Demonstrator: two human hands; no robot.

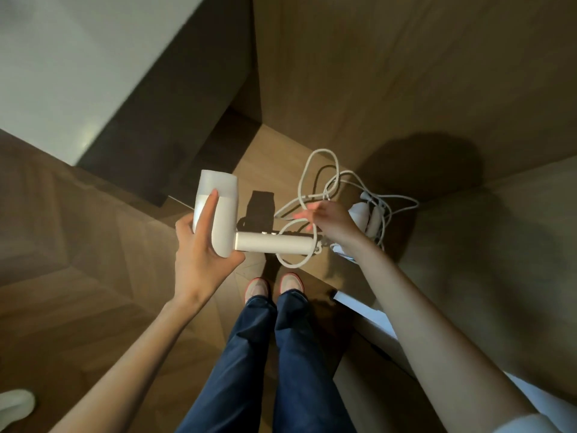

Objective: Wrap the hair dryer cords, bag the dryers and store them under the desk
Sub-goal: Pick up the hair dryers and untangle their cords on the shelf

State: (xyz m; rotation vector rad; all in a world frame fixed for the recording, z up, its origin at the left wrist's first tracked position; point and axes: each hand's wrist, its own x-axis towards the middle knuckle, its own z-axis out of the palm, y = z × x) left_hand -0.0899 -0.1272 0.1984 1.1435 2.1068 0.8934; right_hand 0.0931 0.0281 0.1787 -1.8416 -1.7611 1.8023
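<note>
Where the parquet floor (78,251) shows at far left, a white object (14,404) sits unidentified in the corner. The left hand (199,248) grips the hair dryer (220,214) by its barrel, forefinger straight, handle pointing right. The cord (318,164) loops over the desk (484,260). The right hand (327,220), blurred, sits among the loops; its grip cannot be told. It partly hides a second dryer (362,212).

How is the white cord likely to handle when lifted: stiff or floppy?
Probably floppy yet springy: the cord forms loose open loops by the right hand. Likely to tangle: loops cross each other beyond the dryer held in the left hand.
</note>
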